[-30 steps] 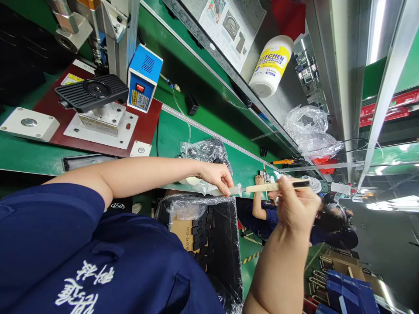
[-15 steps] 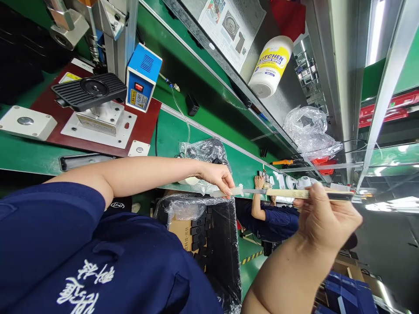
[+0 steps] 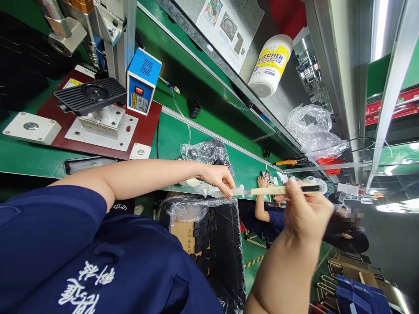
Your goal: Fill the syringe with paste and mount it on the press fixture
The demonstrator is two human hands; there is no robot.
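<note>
My left hand [image 3: 218, 178] reaches across from the left, thumb and fingertips pinched on a translucent whitish sleeve [image 3: 238, 192] with a ragged end. My right hand [image 3: 304, 211] comes up from below and grips a slim tool [image 3: 268, 190] with a pale yellow handle and a dark end. A short piece of the tool's metal shank shows at the mouth of the sleeve; the rest appears to be inside. Both hands hover above a dark plastic-lined bin [image 3: 225, 244], where several black parts [image 3: 201, 235] lie on brown cardboard.
On the green bench [image 3: 170, 144], a black ribbed part [image 3: 94, 91] sits on a metal fixture beside a blue box [image 3: 144, 80]. Clear plastic bags [image 3: 209, 152] lie nearby. A wipes canister [image 3: 271, 65] stands on the shelf. A co-worker's arm [image 3: 261, 205] is further along.
My right hand has moved left with the tool, and less of the metal shank shows outside the sleeve. My left hand has stayed nearly still. The co-worker's head has come into view.
</note>
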